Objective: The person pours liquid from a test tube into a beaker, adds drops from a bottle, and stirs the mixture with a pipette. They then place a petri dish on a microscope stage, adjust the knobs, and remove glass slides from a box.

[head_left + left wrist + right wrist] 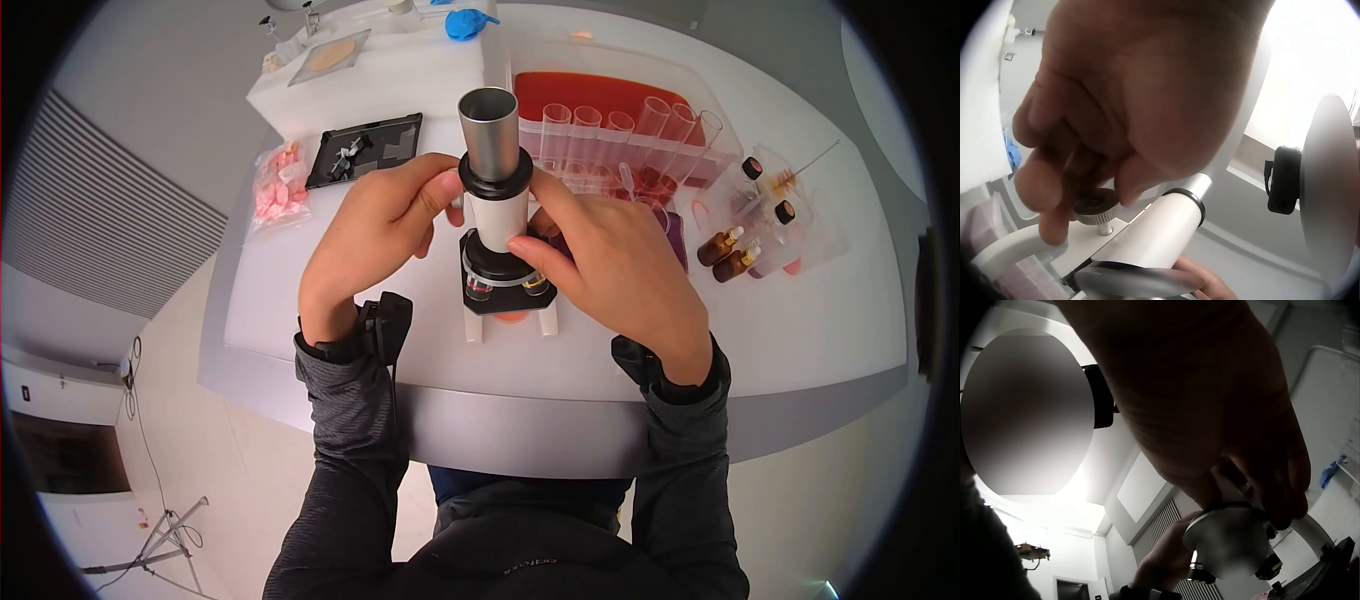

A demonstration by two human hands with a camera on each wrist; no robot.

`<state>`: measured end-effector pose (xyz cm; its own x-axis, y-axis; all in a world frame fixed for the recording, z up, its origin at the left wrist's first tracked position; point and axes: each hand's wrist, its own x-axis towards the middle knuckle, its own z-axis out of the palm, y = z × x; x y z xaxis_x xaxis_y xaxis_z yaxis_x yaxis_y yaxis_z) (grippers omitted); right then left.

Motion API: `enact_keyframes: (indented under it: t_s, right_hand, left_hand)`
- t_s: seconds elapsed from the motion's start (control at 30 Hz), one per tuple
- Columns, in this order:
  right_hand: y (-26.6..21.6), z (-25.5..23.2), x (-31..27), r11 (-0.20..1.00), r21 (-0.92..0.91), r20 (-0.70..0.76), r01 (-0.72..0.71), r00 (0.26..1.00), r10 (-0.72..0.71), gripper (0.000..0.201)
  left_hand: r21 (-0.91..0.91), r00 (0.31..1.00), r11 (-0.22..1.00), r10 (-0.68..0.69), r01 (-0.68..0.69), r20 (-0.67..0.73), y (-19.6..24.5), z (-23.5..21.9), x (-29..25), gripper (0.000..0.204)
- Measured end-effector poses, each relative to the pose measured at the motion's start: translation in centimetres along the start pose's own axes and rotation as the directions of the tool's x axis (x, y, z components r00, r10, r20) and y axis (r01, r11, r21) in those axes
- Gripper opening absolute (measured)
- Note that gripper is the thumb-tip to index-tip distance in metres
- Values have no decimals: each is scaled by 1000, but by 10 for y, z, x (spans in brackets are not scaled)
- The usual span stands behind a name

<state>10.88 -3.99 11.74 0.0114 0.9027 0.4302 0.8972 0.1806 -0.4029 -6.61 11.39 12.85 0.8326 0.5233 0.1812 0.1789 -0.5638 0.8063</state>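
Observation:
A small microscope (pixel 498 215) stands upright on the white table, with a silver eyepiece tube (pixel 490 135), a white body and a black stage. My left hand (pixel 385 220) is at its left side; in the left wrist view the thumb and fingers pinch a knurled focus knob (pixel 1097 209) on the arm. From the right, my right hand (pixel 615 255) grips the microscope, thumb against the lower white body and fingers reaching behind it. Those fingers are largely hidden in the head view. Below the black nosepiece (pixel 498 262) are objective lenses (pixel 537 283).
Behind the microscope, a clear rack holds several test tubes (pixel 587 130) by a red-bottomed bin (pixel 620 95). Dropper bottles (pixel 735 262) stand at right. At left lie a black tray (pixel 365 150) and a bag of pink pieces (pixel 281 185). A white foam block (pixel 375 75) is at the back.

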Motion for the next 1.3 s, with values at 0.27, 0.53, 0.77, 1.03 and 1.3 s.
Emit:
enact_keyframes:
  t_s: [0.27,0.53,0.77,1.03,1.3]
  right_hand:
    - [0,0,0,1000,11,-4,-6,1000,6,50]
    - [1,1,0,1000,-2,-1,-2,1000,2,51]
    - [2,3,0,1000,-7,-11,6,1000,-6,50]
    - [1,2,0,1000,-7,0,1,1000,-1,52]
    - [0,2,0,1000,-6,-5,3,1000,-3,52]
  left_hand:
    - [46,996,996,80,-78,-44,-2,1,0,25]
    - [19,998,998,53,-53,-38,-3,-1,-1,29]
    - [12,999,999,31,-31,-20,0,0,-1,29]
    - [36,993,995,95,-93,-63,-3,0,-1,29]
    - [-32,999,999,-1,0,-39,2,0,-2,27]
